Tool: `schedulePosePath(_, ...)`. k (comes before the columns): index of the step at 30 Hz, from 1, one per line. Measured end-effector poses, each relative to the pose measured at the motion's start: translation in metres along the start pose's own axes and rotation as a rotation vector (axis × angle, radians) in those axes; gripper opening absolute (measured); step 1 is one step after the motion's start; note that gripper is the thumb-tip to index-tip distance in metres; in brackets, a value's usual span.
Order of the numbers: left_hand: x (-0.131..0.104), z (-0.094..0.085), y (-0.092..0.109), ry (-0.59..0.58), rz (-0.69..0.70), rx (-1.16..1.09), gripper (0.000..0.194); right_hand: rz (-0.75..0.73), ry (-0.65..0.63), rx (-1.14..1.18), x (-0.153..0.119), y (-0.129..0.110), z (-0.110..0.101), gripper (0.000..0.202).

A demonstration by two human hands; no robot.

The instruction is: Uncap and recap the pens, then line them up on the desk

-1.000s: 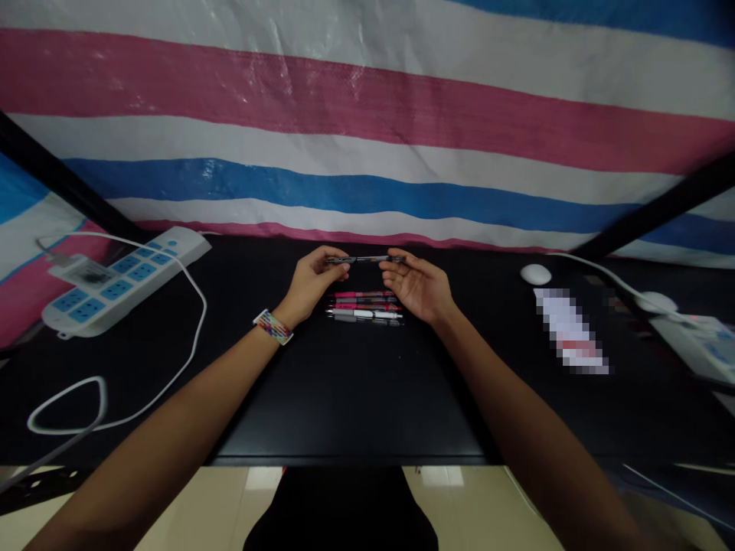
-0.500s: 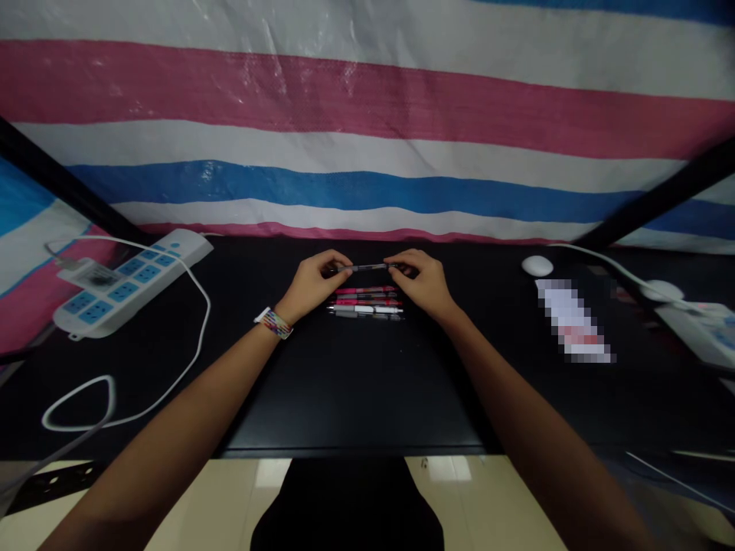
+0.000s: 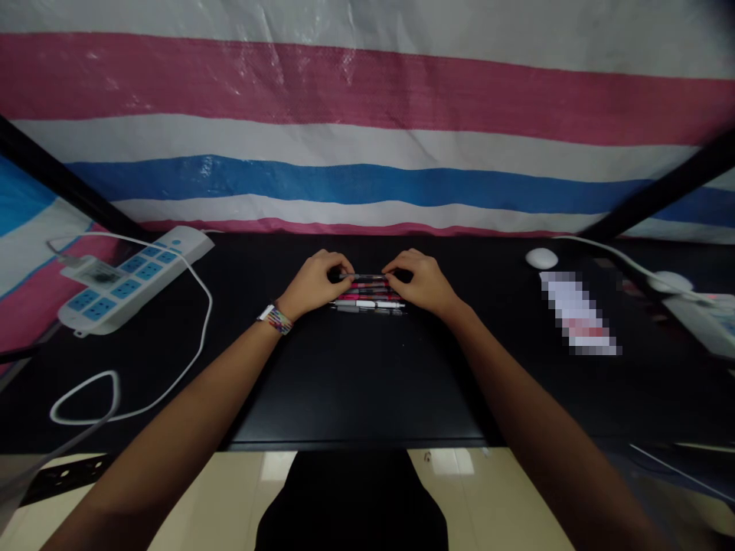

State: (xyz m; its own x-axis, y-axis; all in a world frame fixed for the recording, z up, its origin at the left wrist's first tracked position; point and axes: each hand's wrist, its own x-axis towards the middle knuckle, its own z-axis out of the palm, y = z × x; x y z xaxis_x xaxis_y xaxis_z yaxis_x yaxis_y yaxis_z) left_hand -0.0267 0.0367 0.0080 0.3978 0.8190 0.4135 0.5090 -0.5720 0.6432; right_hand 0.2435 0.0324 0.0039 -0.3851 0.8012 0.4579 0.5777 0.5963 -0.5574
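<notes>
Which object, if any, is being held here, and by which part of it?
A thin, dark, stick-shaped pen: the left grip pinches its left end, the right grip its right end.

1 head-worn camera looks forward and down across the desk (image 3: pixel 356 390).

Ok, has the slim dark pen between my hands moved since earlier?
Yes, toward you: the slim dark pen is closer to the white pen on the black tabletop.

No lettering can be read — the white-and-red item (image 3: pixel 577 310) at right is pixelated into blocks.
</notes>
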Motion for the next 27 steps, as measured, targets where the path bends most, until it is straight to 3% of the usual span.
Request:
schedulePosePath(13, 0.001, 0.0, 0.0, -0.042, 0.081, 0.037, 0.009, -0.035, -0.013, -0.032, -0.002, 0.003, 0.002, 0.016)
schedulePosePath(19, 0.001, -0.001, 0.001, -0.033, 0.055, 0.025, 0.013, -0.019, -0.001, -0.02, -0.001, 0.001, 0.001, 0.016)
schedulePosePath(23, 0.0, 0.0, 0.001, -0.006, -0.003, -0.052, 0.016, 0.038, 0.086, 0.044, 0.0, -0.003, 0.006, 0.018)
schedulePosePath(27, -0.003, 0.009, 0.007, 0.135, -0.09, -0.205, 0.019, 0.228, 0.312, 0.236, -0.002, -0.01, 0.023, 0.018)
